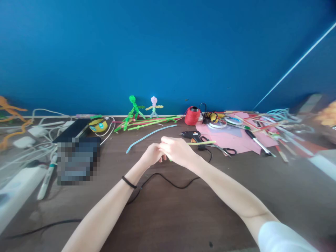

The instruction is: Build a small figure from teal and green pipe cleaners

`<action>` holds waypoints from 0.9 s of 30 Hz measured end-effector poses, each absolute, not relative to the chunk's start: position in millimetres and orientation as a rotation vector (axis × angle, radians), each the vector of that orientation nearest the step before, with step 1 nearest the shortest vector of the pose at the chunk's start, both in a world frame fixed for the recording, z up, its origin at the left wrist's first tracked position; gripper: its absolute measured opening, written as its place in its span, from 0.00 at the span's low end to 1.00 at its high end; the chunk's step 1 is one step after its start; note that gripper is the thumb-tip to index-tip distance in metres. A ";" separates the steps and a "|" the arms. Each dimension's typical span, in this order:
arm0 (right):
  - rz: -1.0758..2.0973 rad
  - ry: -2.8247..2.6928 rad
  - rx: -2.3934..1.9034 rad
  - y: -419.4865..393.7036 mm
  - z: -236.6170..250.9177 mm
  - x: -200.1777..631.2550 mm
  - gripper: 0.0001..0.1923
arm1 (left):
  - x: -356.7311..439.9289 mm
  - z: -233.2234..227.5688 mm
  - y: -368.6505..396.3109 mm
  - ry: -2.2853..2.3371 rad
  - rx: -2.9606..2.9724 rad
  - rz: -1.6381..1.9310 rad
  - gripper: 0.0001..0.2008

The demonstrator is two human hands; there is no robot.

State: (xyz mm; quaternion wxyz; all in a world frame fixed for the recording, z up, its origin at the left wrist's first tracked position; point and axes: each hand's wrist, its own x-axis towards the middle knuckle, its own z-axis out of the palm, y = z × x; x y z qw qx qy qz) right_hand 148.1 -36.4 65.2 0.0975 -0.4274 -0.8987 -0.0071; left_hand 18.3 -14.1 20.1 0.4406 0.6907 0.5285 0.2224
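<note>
Blue wall (pixel 168 52) behind a brown counter (pixel 162 217): materials read left to right about the glue gun (pixel 191 134)

Far left of the glue gun, white cables (pixel 43 117), a power strip (pixel 25 185) and a dark phone (pixel 73 131) lie crowded, presumably grouped at the side to keep electrical items off the craft materials. Less far left, and behind the gun, a green figure (pixel 133 103) and a purple-headed figure (pixel 153 101) stand upright near the wall, which may serve as a backstop. Left of the gun, a light blue strip (pixel 149 135) lies loose.

Just left of the gun and nearer the viewer, the left hand (pixel 152 155) and right hand (pixel 177 150) meet. The right is closed on a yellow strip (pixel 206 142), whose end projects rightward past the gun's near side. The left is curled against the right; its fingertips are hidden, so its grip cannot be told. Joined hands probably steady so thin and pliant a piece.

Directly behind the gun, a red spool (pixel 191 118) stands on end, likely to prevent rolling. To the gun's right, scissors (pixel 230 151) lie at the edge of pink paper (pixel 244 144), within easy reach.
</note>
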 end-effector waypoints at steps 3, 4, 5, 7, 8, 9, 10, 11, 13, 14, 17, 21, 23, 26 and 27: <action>0.057 -2.612 -1.382 -38.9 70.3 147.9 0.12 | 16.0 18.2 -9.9 1.254 1.512 0.792 0.11; 0.109 -2.571 -1.416 -38.5 70.9 148.7 0.12 | 15.2 18.3 -8.2 1.232 1.419 0.882 0.10; 0.171 -2.519 -1.434 -37.4 70.7 149.9 0.12 | 14.5 18.8 -6.4 1.204 1.325 0.964 0.09; 0.321 -2.405 -1.425 -33.6 68.2 153.3 0.12 | 12.8 20.8 -3.2 1.126 1.160 1.070 0.06; 0.392 -2.347 -1.410 -31.2 66.3 155.1 0.12 | 11.8 22.1 -1.8 1.088 1.101 1.093 0.04; 0.448 -2.294 -1.398 -28.9 64.1 156.8 0.12 | 10.7 23.5 -0.6 1.055 1.059 1.100 0.03; 0.477 -2.250 -1.386 -26.7 61.9 158.3 0.12 | 9.6 24.9 0.5 1.032 1.029 1.097 0.03; 0.484 -2.216 -1.378 -24.7 59.9 159.6 0.12 | 8.5 26.1 1.5 1.015 1.006 1.097 0.02; 0.460 -2.171 -1.378 -21.5 56.5 161.1 0.13 | 6.6 28.2 2.9 0.987 0.967 1.102 0.02; 0.447 -2.153 -1.387 -20.3 55.2 161.4 0.12 | 5.9 29.1 3.5 0.973 0.947 1.104 0.02; 0.443 -2.102 -1.440 -17.9 52.9 162.0 0.10 | 4.9 32.0 4.8 0.929 0.879 1.115 0.02; 0.484 -2.066 -1.470 -16.3 51.8 163.0 0.06 | 4.0 35.5 7.5 0.903 0.784 1.073 0.05; 0.509 -2.053 -1.462 -16.1 51.6 163.3 0.06 | 3.2 36.3 9.4 0.909 0.745 1.054 0.06; 0.543 -2.045 -1.442 -16.4 51.6 163.2 0.05 | 2.2 36.4 11.9 0.922 0.726 1.071 0.06; 0.552 -2.043 -1.437 -16.5 51.6 163.1 0.05 | 2.0 36.3 12.4 0.928 0.720 1.076 0.06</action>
